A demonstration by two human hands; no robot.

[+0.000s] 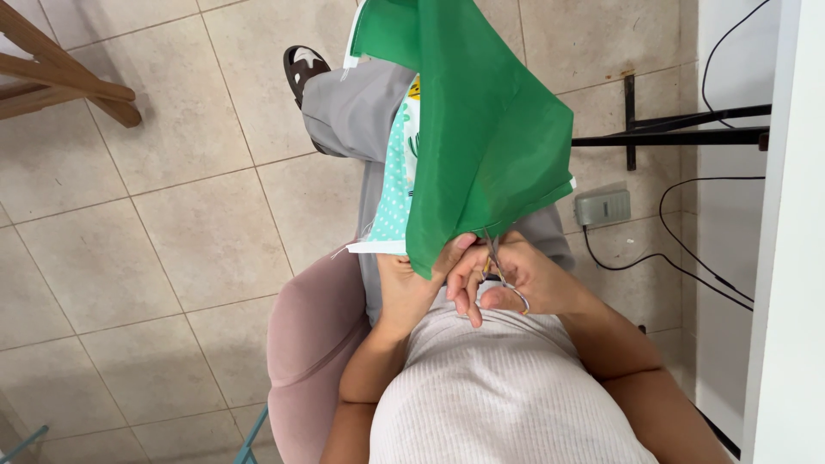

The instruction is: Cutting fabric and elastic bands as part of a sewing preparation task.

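A floor of beige square ceramic tiles (155, 232) fills the left half. At ten o'clock, the slanted legs of a brown wooden frame (60, 77) cross the corner. At twelve o'clock sits a black-and-white strapped sandal (302, 67). A dusty-pink upholstered chair seat (305, 352) curves at seven o'clock. At three o'clock a small grey plastic power adapter box (602, 206) lies on the tiles, with thin black cables (679, 258) looping beside it. Black metal table bars (679, 133) run at two o'clock, and a white panel edge (786, 258) stands along the right.
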